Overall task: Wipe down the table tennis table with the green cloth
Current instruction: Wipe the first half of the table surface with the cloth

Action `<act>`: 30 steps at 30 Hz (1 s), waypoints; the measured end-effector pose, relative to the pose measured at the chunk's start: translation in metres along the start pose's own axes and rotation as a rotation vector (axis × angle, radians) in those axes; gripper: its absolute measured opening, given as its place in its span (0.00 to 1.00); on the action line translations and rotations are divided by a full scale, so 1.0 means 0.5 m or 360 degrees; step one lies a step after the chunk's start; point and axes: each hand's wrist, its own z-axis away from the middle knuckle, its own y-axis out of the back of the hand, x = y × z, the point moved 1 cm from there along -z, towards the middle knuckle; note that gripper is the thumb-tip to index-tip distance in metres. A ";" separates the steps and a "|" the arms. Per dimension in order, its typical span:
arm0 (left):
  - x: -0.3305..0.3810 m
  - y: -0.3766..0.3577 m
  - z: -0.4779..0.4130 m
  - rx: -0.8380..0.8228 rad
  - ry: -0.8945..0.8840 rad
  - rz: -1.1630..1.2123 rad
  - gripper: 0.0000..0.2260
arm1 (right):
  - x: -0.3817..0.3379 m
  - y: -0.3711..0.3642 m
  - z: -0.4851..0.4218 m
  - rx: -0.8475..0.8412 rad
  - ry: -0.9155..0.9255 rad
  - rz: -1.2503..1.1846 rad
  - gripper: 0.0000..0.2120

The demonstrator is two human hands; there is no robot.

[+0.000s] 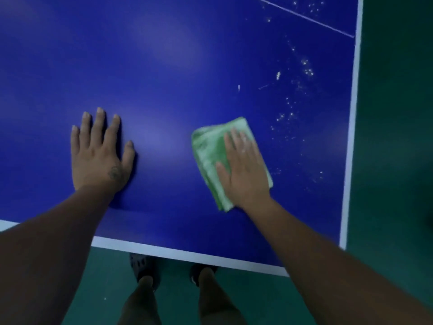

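**Mia:** What is the biggest thing here?

**Ben:** The blue desk [164, 55]. It fills most of the view. It has a white edge [351, 127] along the right side and the near side, and a thin white line [304, 16] crosses the far right corner.

**Mia:** What is around it?

**Ben:** A dark green floor [393, 137], on the right and down below.

**Mia:** Whose arms are those?

**Ben:** A person is standing at the near edge. The left arm [58, 242] and the right arm [328, 254] both reach over the desk.

**Mia:** What is the left grip [98, 153] doing?

**Ben:** It lies flat on the bare blue top with its fingers spread. It holds nothing.

**Mia:** And the right grip [243, 170]?

**Ben:** It is flat too, with straight fingers. It presses down on the cloth [208, 146].

**Mia:** Where is the cloth?

**Ben:** It is green and folded. It lies on the desk under the right grip, near the front right corner and well apart from the left grip.

**Mia:** What is under the desk edge?

**Ben:** Two dark shoes [143, 266] on the floor, partly hidden by the desk.

**Mia:** And the tiny white bits?

**Ben:** Those are specks [307, 69], scattered on the desk to the right of the cloth and further back.
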 end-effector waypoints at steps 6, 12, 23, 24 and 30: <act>0.158 -0.031 0.057 0.0114 0.0518 0.0008 0.31 | 0.077 -0.007 0.256 -0.0132 0.0276 -0.0084 0.35; 0.331 -0.069 0.105 0.0068 0.0653 0.0005 0.33 | 0.169 0.010 0.198 -0.0233 0.0625 -0.0109 0.35; 0.328 -0.087 0.099 0.0100 0.0703 -0.0023 0.35 | 0.223 0.030 -0.169 -0.0013 0.0189 -0.0033 0.34; 0.330 -0.086 0.099 0.0108 0.0699 -0.0020 0.35 | 0.212 0.028 -0.159 -0.0027 0.0136 -0.0015 0.35; 0.337 -0.084 0.099 0.0159 0.0688 0.0016 0.34 | 0.147 0.010 0.094 -0.0121 0.0177 -0.0086 0.33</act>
